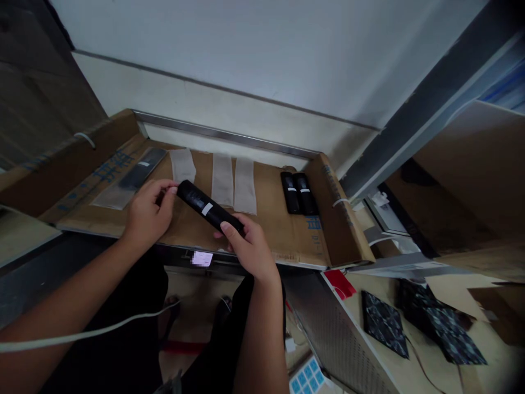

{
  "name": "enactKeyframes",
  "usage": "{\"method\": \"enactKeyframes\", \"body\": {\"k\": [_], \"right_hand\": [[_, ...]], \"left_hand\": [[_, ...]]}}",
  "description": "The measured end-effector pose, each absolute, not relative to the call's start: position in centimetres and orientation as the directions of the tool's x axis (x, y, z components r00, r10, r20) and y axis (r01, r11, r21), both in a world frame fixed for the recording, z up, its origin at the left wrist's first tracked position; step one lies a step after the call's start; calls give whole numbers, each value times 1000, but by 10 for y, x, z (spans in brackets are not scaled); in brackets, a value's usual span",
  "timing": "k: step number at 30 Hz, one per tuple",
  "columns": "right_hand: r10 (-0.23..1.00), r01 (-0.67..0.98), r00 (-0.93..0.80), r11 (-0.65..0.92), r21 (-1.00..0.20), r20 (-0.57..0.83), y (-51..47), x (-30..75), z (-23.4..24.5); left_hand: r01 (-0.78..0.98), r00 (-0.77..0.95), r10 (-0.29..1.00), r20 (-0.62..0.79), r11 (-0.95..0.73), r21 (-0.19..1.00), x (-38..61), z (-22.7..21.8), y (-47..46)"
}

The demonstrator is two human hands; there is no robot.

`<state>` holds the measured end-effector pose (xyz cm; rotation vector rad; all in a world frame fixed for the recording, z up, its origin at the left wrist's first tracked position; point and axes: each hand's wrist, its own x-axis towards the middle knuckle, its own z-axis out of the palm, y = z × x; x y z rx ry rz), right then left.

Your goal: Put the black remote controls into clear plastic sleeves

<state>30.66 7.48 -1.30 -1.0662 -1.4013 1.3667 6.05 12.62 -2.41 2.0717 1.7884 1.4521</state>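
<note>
A long black remote control [209, 209], its back with a small white label towards me, is tilted across the middle above the cardboard. My right hand [250, 243] grips its lower right end, thumb on top and fingers beneath. At the upper left end, the thumb and forefinger of my left hand [150, 210] are pinched together against its tip. Behind it lie several flat clear plastic sleeves [222, 178]. On the left, another sleeve [112, 196] has a dark labelled remote control [141, 169] in it. Two similar black remote controls [299, 193] lie side by side at the right.
Cardboard [270, 232] with raised side flaps lines the work surface, against a pale wall [246, 49]. A pale cable [102, 328] crosses my left forearm. At lower right are dark patterned pouches [385, 323], a red piece [340, 283] and a sheet of blue labels [307, 377].
</note>
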Motion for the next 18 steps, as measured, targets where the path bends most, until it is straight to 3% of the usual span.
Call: {"method": "enactKeyframes", "body": {"k": [8,15,18], "right_hand": [[974,-61,-226,-25,-998,-10,76,302,-11],[1000,-329,-14,-22,-944,-19,78,310,-11],[1000,-333,-6,-25,-943,-25,79,312,-11]], "left_hand": [[701,-158,804,574,-318,639,61,-30,128],[761,-137,797,588,-295,577,59,-30,134],[794,-72,832,550,-286,536,61,-27,135]]}}
